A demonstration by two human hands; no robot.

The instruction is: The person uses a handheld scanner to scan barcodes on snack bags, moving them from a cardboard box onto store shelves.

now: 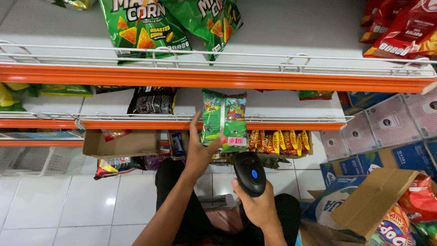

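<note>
My left hand [200,152] holds up a small green snack bag [224,119] with a cartoon jungle picture and a pink label at its lower edge. It hangs in front of the middle shelf. My right hand [257,207] grips a black handheld scanner [250,173] with a blue button, pointed up at the bag's lower edge, just below it. Both forearms rise from the bottom of the view, over my dark trousers.
White wire-fronted shelves with orange edges [214,78] carry large green chip bags [144,27], red bags [403,27] and a black bag [152,100]. Cardboard boxes [120,143] sit below. An open carton of snacks [387,205] stands right, on a white tiled floor [54,205].
</note>
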